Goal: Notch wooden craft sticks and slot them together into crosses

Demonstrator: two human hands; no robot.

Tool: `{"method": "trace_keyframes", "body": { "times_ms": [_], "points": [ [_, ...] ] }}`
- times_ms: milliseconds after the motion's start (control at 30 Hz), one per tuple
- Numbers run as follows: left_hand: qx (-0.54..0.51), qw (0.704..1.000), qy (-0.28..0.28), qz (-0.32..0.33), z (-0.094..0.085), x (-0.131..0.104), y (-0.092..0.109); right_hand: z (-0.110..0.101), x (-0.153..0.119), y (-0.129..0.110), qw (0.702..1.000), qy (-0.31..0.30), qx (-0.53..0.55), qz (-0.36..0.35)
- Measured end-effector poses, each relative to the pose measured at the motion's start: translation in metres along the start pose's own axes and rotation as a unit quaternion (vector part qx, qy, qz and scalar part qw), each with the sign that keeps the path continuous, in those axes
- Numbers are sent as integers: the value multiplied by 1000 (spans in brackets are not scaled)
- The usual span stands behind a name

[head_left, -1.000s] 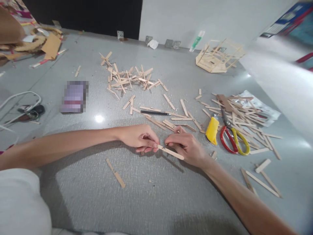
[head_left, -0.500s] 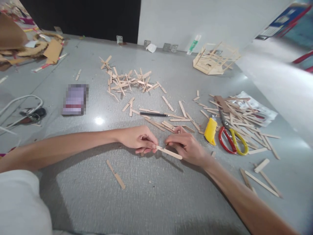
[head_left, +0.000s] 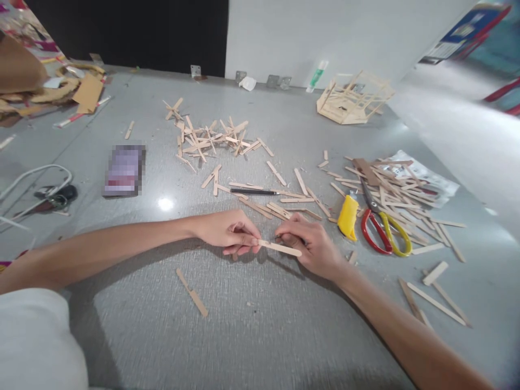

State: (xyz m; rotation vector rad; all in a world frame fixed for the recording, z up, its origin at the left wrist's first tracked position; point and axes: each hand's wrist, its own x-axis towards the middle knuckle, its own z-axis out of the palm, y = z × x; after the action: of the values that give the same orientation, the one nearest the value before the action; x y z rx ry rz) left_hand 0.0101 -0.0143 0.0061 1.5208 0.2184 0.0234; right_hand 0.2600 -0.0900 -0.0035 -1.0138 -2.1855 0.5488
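Note:
My left hand (head_left: pixel 233 233) pinches one end of a wooden craft stick (head_left: pixel 286 249) between thumb and fingers. The stick points right, above the table, with a small notch or mark near the held end. Just past it, my right hand (head_left: pixel 311 241) is closed, its fingers curled beside the stick's far part. A small dark bit shows at those fingertips, too small to name. Below my left hand, a notched craft stick (head_left: pixel 192 292) lies on the grey table (head_left: pixel 260 346). Beyond both hands lies a slim black-handled tool (head_left: pixel 254 192) among loose sticks.
To the right are a yellow cutter (head_left: pixel 348 218), red-and-yellow-handled scissors (head_left: pixel 385 233) and a pile of craft sticks (head_left: pixel 400 189). A stick frame model (head_left: pixel 345 103) stands at the back. More sticks (head_left: pixel 211 138) lie mid-table. A phone (head_left: pixel 124 170) and a cable (head_left: pixel 60 168) are left.
The held stick has swung up to lie more level, its free end now against my right hand. My right fingers have curled in closer to it. My left hand keeps its pinch.

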Motion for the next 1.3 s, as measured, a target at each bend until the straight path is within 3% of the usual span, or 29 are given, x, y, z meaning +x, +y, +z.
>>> {"method": "trace_keyframes", "body": {
  "times_ms": [300, 433, 600, 767, 967, 1300],
  "points": [
    [10, 1000, -9, 2, -1, 0, -3, 5, 6, -5, 998, -40, 4, -53],
    [73, 997, 9, 6, 0, 1, 0, 1, 5, -1, 995, -62, -18, -79],
    [306, 948, 71, 44, 1, 1, 10, -6, 3, 3, 983, -90, -122, -101],
    [393, 907, 119, 94, -2, 3, 5, 0, 1, -1, 970, -66, -191, -131],
    [403, 901, 94, 132, -10, 7, -7, 6, -2, -6, 964, -60, -209, -150],
    [376, 910, 87, 148, -14, 9, -8, 3, -5, -4, 959, -58, -227, -156]
  ]
}}
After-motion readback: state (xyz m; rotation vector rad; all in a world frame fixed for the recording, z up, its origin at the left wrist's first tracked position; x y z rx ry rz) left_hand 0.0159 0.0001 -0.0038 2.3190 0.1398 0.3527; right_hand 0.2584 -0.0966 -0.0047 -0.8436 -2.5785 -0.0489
